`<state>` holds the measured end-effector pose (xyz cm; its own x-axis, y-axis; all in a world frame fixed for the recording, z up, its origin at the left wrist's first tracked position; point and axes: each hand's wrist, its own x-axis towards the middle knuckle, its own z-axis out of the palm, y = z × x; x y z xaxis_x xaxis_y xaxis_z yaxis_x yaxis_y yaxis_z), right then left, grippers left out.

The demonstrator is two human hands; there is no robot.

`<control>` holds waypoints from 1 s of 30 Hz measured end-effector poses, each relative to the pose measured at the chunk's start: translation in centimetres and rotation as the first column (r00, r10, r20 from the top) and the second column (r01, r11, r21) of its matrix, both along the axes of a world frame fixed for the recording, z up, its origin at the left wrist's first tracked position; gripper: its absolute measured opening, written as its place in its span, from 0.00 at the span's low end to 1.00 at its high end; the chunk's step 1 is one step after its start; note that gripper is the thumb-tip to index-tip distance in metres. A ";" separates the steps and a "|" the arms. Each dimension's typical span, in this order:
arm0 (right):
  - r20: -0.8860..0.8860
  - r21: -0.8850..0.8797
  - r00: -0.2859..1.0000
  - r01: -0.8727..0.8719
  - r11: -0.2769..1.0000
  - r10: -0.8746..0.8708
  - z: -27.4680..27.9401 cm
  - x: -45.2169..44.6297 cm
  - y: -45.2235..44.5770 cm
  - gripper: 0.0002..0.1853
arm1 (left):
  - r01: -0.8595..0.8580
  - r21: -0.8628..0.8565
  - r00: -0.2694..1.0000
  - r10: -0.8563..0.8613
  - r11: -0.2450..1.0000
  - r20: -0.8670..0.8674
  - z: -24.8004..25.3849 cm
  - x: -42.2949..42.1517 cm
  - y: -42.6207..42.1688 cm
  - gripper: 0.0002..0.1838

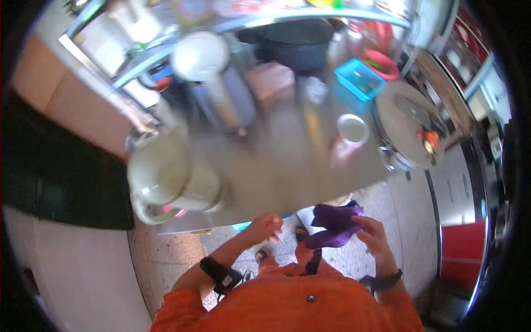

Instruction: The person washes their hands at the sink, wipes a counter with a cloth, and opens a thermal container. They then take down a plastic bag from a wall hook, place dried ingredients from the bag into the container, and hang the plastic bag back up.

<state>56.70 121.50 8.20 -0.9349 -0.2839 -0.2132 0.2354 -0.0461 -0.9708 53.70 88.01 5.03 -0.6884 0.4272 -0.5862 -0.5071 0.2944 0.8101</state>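
Note:
My right hand (374,234) grips a purple cloth (336,224) in front of my body, just off the table's front edge. The cloth is bunched and hangs out to the left of the fingers. My left hand (266,228) is near the front edge of the metal table (271,182), its fingers curled together; motion blur hides whether anything is in them. A gap separates it from the cloth. Left of that hand, a large cream jug (166,171) stands at the table's edge.
A white-and-pink cup (352,133), a blue basket (359,79) and a round board (406,124) with red scraps are on the right. Behind stand a black pot (296,47) and a tall container (224,99). A shelf (310,14) crosses the back.

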 end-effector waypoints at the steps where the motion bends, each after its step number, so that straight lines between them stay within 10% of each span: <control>1: 0.016 -0.114 0.998 0.061 0.992 -0.060 0.0 0.7 -0.5 0.23 | -0.027 -0.089 0.999 0.030 0.996 0.037 -0.2 1.9 -2.0 0.14; 3: -0.098 -0.108 0.991 0.083 0.991 -0.094 0.9 0.4 -2.2 0.24 | -0.243 -0.018 0.966 0.244 0.970 0.080 0.6 6.4 -6.8 0.14; 5: -0.166 -0.146 0.976 0.120 0.982 -0.144 3.0 0.3 -4.3 0.28 | -0.425 0.004 0.873 0.412 0.905 -0.263 2.9 10.2 -11.1 0.09; 7: -0.292 -0.068 0.949 0.103 0.992 -0.118 3.5 -0.8 -6.2 0.30 | -0.687 0.237 0.462 0.665 0.686 -0.587 7.0 12.3 -14.0 0.05; 9: -0.392 -0.016 0.914 0.105 0.994 -0.103 2.8 -2.4 -7.9 0.32 | -0.746 0.248 0.175 0.541 0.618 -0.822 9.8 11.0 -16.8 0.11; 11: -0.527 0.177 0.847 0.193 0.965 -0.072 0.9 -5.2 -10.1 0.32 | -0.786 0.091 0.147 0.328 0.611 -0.933 10.8 7.8 -19.2 0.13; 14: -0.692 0.492 0.717 0.384 0.781 0.083 -1.8 -7.9 -13.3 0.31 | -0.535 0.398 0.337 0.620 0.746 -0.709 11.0 4.2 -20.0 0.12; 17: -0.757 0.587 0.617 0.494 0.641 0.217 -5.4 -9.9 -14.8 0.29 | -0.344 0.490 0.717 0.561 0.801 -0.414 8.9 1.9 -20.2 0.14; 30: -0.721 0.669 0.665 0.591 0.451 0.197 -4.8 -9.6 -15.8 0.24 | -0.610 0.599 0.328 0.853 0.520 -0.407 10.5 0.2 -13.6 0.16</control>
